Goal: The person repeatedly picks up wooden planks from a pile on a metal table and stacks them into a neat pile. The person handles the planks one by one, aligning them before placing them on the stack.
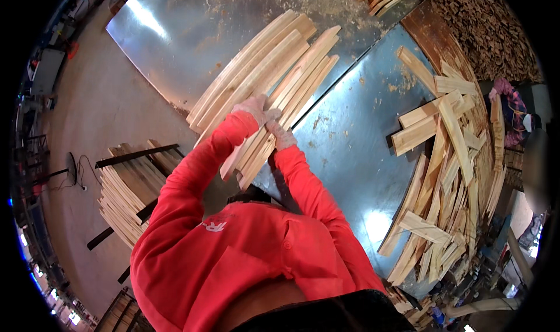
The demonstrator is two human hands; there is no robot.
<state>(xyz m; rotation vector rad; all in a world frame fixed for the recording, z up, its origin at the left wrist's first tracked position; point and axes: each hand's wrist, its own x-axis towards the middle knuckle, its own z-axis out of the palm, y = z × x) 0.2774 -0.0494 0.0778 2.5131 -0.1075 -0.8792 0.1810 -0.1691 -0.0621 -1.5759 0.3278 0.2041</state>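
A bundle of long pale wooden slats (306, 72) lies slanted over the metal table, its near ends jutting past the table edge towards me. My left hand (254, 108), in a pale glove, is closed on the slats from above at the bundle's left side. Against the right side, a little nearer to me, my right hand (282, 135) grips the same bundle; its fingertips are partly hidden. Just left of it lies a second group of slightly curved wooden slats (245, 66), side by side, with a narrow gap between the two groups.
The metal table (344, 139) has a seam and scattered wood dust. A loose heap of wood pieces (446, 180) covers its right side. More slats are stacked on a black metal rack (137, 157) at the left. Another person (513, 113) is at the far right, near a large woodpile (484, 28).
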